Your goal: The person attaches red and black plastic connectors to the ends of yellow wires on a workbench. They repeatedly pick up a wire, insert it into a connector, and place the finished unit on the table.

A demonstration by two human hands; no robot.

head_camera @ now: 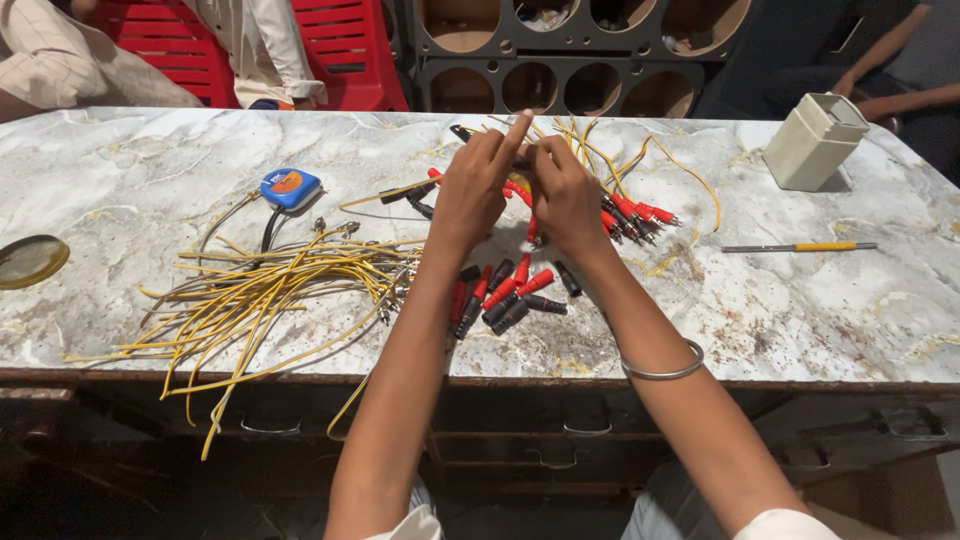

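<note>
Left hand point(472, 190) and right hand point(562, 195) pinched together on a yellow wire point(600, 155), mid-table point(820, 320), near edge bare.

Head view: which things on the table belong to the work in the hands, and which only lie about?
In the work:
left hand
right hand
yellow wires
red and black plug sleeves
finished wires with red plugs

Lying about:
blue tape measure
beige box
yellow-handled tool
round lid

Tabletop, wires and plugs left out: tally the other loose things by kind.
Blue tape measure: 1
Beige plastic box: 1
Yellow-handled tool: 1
Round brass-coloured disc: 1
Total: 4
</note>
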